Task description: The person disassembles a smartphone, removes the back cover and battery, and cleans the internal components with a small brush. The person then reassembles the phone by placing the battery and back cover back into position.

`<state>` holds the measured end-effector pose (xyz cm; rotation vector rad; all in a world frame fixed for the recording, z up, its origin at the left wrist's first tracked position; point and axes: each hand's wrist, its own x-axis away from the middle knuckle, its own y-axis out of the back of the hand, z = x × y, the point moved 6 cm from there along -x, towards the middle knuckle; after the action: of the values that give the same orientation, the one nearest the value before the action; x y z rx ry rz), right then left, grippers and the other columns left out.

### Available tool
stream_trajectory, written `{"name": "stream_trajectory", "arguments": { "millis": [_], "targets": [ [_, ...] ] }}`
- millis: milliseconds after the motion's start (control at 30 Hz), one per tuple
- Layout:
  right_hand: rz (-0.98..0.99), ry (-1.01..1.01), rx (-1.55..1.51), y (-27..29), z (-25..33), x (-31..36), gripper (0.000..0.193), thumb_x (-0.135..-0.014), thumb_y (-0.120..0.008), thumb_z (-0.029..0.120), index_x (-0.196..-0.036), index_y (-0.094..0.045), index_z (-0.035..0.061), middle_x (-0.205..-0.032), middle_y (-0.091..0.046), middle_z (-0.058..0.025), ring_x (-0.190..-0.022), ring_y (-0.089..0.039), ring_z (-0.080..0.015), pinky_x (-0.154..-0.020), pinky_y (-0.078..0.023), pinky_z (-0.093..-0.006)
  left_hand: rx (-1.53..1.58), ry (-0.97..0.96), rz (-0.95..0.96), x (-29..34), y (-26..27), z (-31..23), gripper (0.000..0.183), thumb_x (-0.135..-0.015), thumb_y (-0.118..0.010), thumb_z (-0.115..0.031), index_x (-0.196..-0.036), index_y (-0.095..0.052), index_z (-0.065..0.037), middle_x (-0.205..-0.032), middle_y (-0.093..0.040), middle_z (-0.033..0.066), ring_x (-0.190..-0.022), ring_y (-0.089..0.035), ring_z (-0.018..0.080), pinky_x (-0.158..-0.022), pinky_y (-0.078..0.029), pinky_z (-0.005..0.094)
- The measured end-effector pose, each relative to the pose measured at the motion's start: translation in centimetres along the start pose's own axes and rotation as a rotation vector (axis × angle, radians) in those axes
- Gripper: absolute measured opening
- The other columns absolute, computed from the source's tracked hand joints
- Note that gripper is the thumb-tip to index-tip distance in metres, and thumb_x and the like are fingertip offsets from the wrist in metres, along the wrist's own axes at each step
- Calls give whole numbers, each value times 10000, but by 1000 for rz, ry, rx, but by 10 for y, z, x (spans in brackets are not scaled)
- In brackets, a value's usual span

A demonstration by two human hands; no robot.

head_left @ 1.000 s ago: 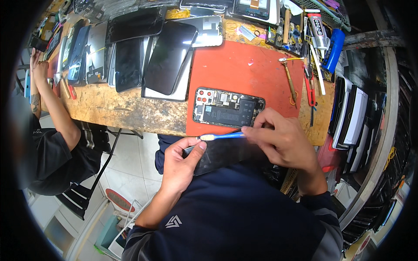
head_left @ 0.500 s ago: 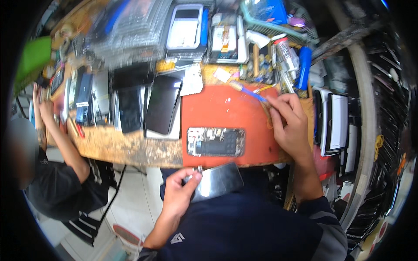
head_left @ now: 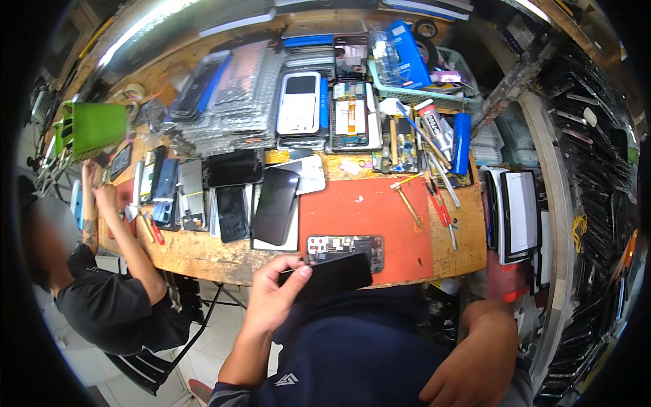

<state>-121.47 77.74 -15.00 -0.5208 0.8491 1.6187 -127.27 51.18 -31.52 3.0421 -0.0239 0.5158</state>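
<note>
My left hand point(head_left: 273, 294) holds a black phone screen panel point(head_left: 333, 275) by its left end, just in front of the bench edge. Right behind it an opened phone body point(head_left: 344, 247) with bare circuit parts lies on the orange work mat point(head_left: 369, 214). My right hand point(head_left: 478, 356) rests low on my right thigh with its fingers curled and nothing in it. It is well away from the bench. A blue-handled tool point(head_left: 415, 121) lies among the tools at the back of the mat.
Several phones and dark screens point(head_left: 274, 203) lie on the wooden bench point(head_left: 203, 254) left of the mat. Pliers and screwdrivers point(head_left: 437, 200) sit at the mat's right. Another person point(head_left: 102, 298) works at the left end. Shelves of parts point(head_left: 590, 169) stand at right.
My right hand has put down the blue-handled tool at the back of the bench and dropped to my lap. My left hand has lifted the black screen panel nearer to the opened phone.
</note>
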Motion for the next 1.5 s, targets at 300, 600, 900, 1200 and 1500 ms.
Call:
{"name": "stream_trajectory", "arguments": {
  "millis": [300, 600, 900, 1200, 1500],
  "targets": [
    [157, -96, -26, -1, -6, 0, 187, -1033, -557, 175, -927, -628, 39, -888, -602, -113, -803, -603, -283, -713, -474, -386, -44, -76, 16, 12, -1, -8, 121, -1020, -755, -133, -1045, -728, -18, -976, -707, -33, -957, -600, 56, -899, -478, 252],
    [192, -273, 203, -3, -10, -10, 181, -885, -627, 196, -919, -643, 19, -848, -598, -97, -795, -616, -281, -734, -492, -386, -52, -54, -45, 16, 22, -15, 167, -1032, -744, -162, -1080, -730, -2, -1003, -727, -10, -976, -613, 71, -921, -494, 272],
    [-377, -279, 462, 38, 55, 57, 238, -1079, -567, 207, -1101, -702, 13, -983, -713, -116, -810, -710, -220, -725, -575, -395, -144, -283, 33, -7, 17, -31, 108, -1014, -751, -105, -1037, -698, -14, -1003, -679, -17, -946, -591, 62, -860, -487, 260],
    [-1268, -993, -258, 70, -139, 167, 400, -1085, -647, 176, -1429, -588, -20, -1218, -703, -77, -1033, -665, -108, -899, -551, -299, -669, -1171, 186, 6, -42, -72, 178, -872, -792, -97, -1047, -807, -130, -1022, -747, 23, -1028, -706, 206, -950, -527, 389],
    [-1159, -1039, 605, 81, -124, 156, 121, -971, -715, -8, -1092, -716, -22, -978, -703, -48, -855, -650, -104, -727, -528, -287, -855, -973, -283, 2, 3, -23, 357, -858, -811, -78, -1207, -736, -100, -1315, -685, 146, -1222, -619, 350, -1097, -436, 487]
  ]
}}
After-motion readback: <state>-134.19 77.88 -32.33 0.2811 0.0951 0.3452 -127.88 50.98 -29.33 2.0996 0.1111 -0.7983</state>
